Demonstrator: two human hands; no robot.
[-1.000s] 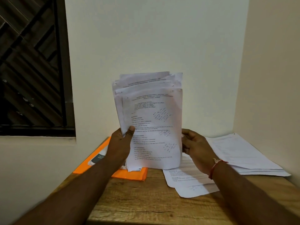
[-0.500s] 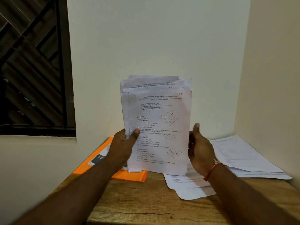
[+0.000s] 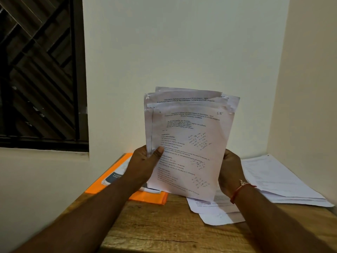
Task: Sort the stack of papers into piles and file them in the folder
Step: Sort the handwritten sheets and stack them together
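I hold a stack of printed papers (image 3: 189,143) upright above the wooden table (image 3: 164,230). My left hand (image 3: 144,165) grips its left edge, thumb across the front sheet. My right hand (image 3: 230,170) holds the right edge, its fingers hidden behind the sheets. The front page carries typed text, pen notes and "55" at the top right. An orange folder (image 3: 145,197) lies flat on the table's left side, under my left hand, with a printed booklet (image 3: 114,177) on it.
Two paper piles lie on the table: a small one (image 3: 217,210) under my right wrist and a larger one (image 3: 279,181) at the right, against the side wall. A dark window (image 3: 36,70) is in the wall at left.
The stack has shifted slightly to the right. My right hand has gone from an open palm beside the right edge to holding that edge.
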